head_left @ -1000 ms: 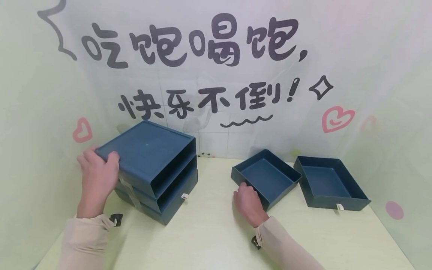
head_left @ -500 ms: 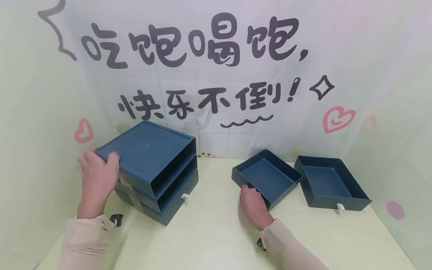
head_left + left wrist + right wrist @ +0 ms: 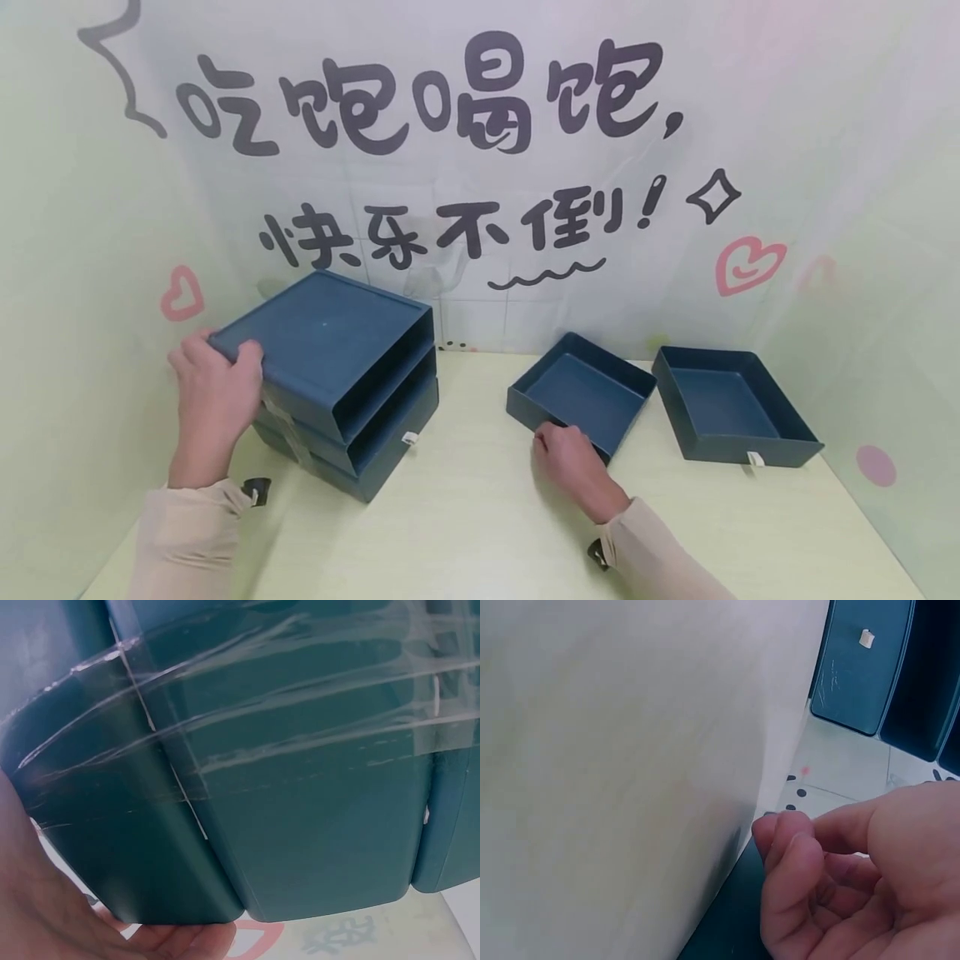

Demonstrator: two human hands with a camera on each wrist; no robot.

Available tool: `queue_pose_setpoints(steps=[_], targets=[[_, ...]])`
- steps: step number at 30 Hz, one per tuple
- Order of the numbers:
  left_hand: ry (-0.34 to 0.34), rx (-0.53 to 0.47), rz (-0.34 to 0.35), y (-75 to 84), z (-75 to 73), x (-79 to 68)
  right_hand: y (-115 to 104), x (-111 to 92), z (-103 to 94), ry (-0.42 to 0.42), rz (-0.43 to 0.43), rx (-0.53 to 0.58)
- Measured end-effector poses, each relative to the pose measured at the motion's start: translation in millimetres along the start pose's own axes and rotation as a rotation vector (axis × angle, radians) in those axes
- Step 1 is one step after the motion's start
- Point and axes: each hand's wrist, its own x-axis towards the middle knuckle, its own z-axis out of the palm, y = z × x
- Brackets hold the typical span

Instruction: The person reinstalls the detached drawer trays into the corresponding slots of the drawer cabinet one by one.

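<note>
A dark blue drawer unit point(image 3: 315, 342) of stacked compartments stands at the left. Its upper two slots gape without drawers; the lowest holds a drawer front with a white tab point(image 3: 409, 438). My left hand point(image 3: 217, 400) grips the unit's near-left top corner, thumb on top. Clear tape point(image 3: 300, 697) runs across its side in the left wrist view. Right of the unit lies a loose open drawer point(image 3: 577, 392) on the table. My right hand point(image 3: 577, 467) is at its near side, fingers curled and fingertips pinched together against it; they hide its pull tab, if any.
Another blue drawer point(image 3: 727, 400) lies farther right, its white tab point(image 3: 755, 458) facing the front. A pale wood-look table point(image 3: 465, 533) bears everything. Behind rises a whitish curtain point(image 3: 465, 100) with dark lettering, and light walls flank both sides.
The middle drawer has shifted slightly left and turned, leaving its near side facing the front more. My right hand has slid right and nearer along it. The left hand stays put.
</note>
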Motion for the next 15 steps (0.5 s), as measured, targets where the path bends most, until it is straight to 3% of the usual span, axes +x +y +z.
queue_pose_setpoints(steps=[15], targets=[[0.036,0.02,-0.005,5.3,1.9,-4.4,17,-16,-13.1,-0.044,0.02,0.052]])
